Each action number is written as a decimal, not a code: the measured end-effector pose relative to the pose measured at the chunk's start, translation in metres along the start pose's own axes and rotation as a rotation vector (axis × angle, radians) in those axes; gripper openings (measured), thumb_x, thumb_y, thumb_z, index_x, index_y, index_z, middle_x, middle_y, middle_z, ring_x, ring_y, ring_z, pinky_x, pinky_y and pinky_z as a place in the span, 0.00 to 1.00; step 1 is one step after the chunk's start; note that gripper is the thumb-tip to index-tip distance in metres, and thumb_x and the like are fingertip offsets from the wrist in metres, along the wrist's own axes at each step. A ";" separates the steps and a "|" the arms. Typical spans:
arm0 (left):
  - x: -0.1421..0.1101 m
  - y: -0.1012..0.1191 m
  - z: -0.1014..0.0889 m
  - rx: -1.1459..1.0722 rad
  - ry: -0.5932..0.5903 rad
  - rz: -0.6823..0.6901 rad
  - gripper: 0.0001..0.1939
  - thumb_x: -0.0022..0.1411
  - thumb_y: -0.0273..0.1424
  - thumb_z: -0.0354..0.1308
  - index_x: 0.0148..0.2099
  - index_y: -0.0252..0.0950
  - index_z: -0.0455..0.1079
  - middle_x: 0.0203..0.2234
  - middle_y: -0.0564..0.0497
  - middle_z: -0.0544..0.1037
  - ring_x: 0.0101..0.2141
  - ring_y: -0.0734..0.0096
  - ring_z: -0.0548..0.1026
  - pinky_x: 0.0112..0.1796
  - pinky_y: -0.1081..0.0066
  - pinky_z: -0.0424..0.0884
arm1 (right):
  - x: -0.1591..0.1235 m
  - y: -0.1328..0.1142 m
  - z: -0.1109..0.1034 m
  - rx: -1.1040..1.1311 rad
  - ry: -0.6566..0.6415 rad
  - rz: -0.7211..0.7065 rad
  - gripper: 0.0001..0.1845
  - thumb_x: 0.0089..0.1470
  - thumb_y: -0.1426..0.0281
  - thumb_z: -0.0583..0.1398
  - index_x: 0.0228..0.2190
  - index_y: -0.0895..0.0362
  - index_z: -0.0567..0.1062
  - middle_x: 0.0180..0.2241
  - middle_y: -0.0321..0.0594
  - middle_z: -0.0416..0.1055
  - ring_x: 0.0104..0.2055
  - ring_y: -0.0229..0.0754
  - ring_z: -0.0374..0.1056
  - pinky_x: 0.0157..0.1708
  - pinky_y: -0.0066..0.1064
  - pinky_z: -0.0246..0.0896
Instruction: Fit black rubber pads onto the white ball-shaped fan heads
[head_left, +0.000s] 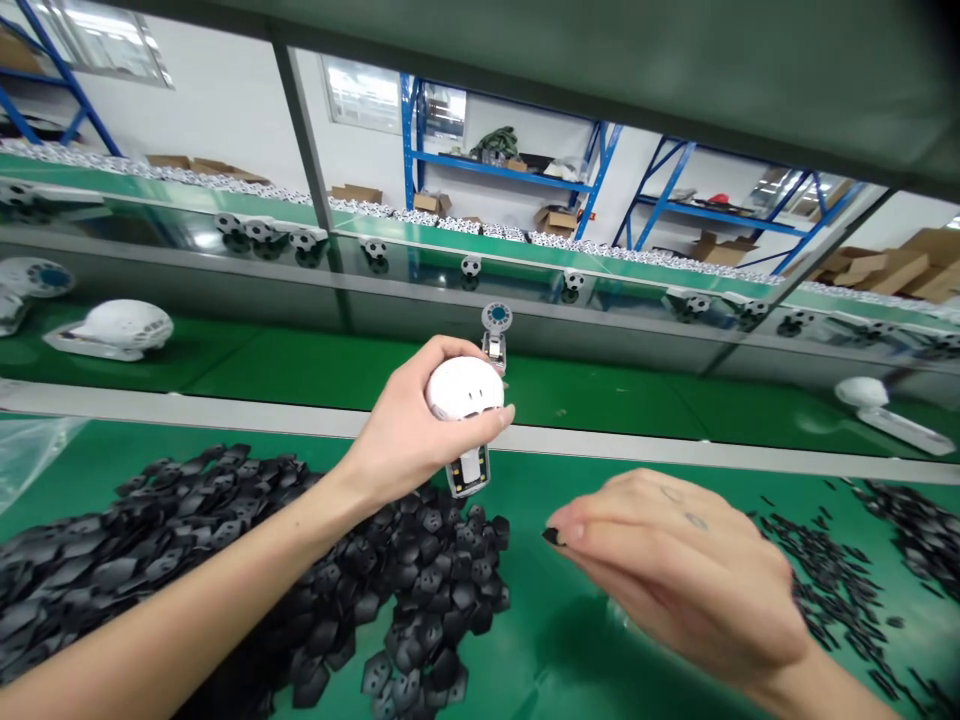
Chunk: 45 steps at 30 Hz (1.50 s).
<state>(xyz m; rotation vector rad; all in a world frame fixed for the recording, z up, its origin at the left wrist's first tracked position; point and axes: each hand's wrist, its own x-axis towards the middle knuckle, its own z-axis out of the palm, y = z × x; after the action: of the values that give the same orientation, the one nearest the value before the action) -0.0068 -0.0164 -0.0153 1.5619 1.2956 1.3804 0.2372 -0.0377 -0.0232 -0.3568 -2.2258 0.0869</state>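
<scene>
A green conveyor belt (600, 400) crosses the frame, with a glossy green worktop (570, 640) along the bottom. At lower left, a wide heap of matte black hexagonal patches (420, 580) spreads towards the middle; at lower right lie scattered thin black slivers (825, 570). At frame centre, above the heap, the left hand (405, 430) grips a smooth white plastic dome (463, 388) with small dark slots. A narrow white-and-grey body (469, 470) juts out below the fingers, and a round grey disc with a blue centre (496, 318) stands above, in line with it. The right hand (675, 570), fingers curled together, pinches a small black piece (553, 537) at its fingertips.
</scene>
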 end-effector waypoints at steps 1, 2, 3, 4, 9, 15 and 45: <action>-0.001 -0.001 0.002 -0.005 0.021 -0.001 0.25 0.52 0.42 0.76 0.47 0.38 0.72 0.38 0.49 0.81 0.34 0.66 0.78 0.30 0.75 0.74 | 0.001 0.001 0.001 0.003 0.009 0.029 0.11 0.67 0.82 0.64 0.44 0.54 0.79 0.38 0.38 0.84 0.36 0.40 0.80 0.38 0.30 0.76; -0.001 -0.001 0.004 -0.009 0.056 -0.006 0.25 0.52 0.42 0.76 0.47 0.38 0.72 0.38 0.49 0.80 0.32 0.67 0.78 0.29 0.75 0.74 | 0.002 0.002 0.001 0.011 0.014 0.057 0.11 0.67 0.81 0.64 0.44 0.54 0.79 0.38 0.37 0.83 0.36 0.39 0.80 0.38 0.30 0.76; -0.002 0.000 0.007 -0.009 0.098 -0.016 0.26 0.52 0.43 0.76 0.47 0.38 0.72 0.36 0.50 0.80 0.30 0.69 0.76 0.28 0.76 0.73 | 0.003 0.004 0.000 0.026 0.023 0.095 0.11 0.67 0.82 0.64 0.44 0.54 0.80 0.38 0.37 0.83 0.36 0.39 0.80 0.38 0.29 0.76; -0.003 0.001 0.009 -0.008 0.142 -0.030 0.27 0.52 0.43 0.76 0.48 0.38 0.71 0.34 0.51 0.78 0.29 0.71 0.75 0.27 0.76 0.72 | 0.004 0.005 -0.001 0.051 0.030 0.137 0.11 0.66 0.82 0.64 0.43 0.54 0.80 0.38 0.37 0.82 0.37 0.38 0.79 0.38 0.28 0.75; -0.008 0.007 0.014 0.046 0.173 -0.086 0.27 0.56 0.50 0.71 0.50 0.38 0.70 0.30 0.55 0.75 0.25 0.73 0.70 0.23 0.77 0.67 | 0.019 0.015 -0.007 0.206 0.092 0.364 0.14 0.65 0.81 0.64 0.42 0.51 0.85 0.37 0.34 0.78 0.37 0.33 0.76 0.37 0.20 0.71; -0.013 0.008 0.007 0.138 0.061 -0.014 0.20 0.70 0.51 0.56 0.49 0.39 0.70 0.38 0.51 0.77 0.35 0.68 0.75 0.33 0.73 0.72 | 0.063 0.014 -0.002 0.621 0.091 0.581 0.05 0.59 0.77 0.71 0.35 0.55 0.85 0.32 0.30 0.82 0.33 0.30 0.77 0.36 0.12 0.71; -0.009 0.009 0.004 0.085 0.029 -0.006 0.26 0.70 0.58 0.59 0.44 0.39 0.76 0.30 0.54 0.76 0.28 0.73 0.69 0.28 0.77 0.66 | 0.049 0.021 0.031 0.956 0.144 0.766 0.08 0.54 0.66 0.77 0.32 0.55 0.86 0.31 0.36 0.83 0.33 0.39 0.78 0.35 0.23 0.74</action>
<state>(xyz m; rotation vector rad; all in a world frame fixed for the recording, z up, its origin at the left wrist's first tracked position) -0.0004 -0.0268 -0.0104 1.5986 1.3917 1.3651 0.1890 -0.0018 -0.0096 -0.6077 -1.5533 1.4084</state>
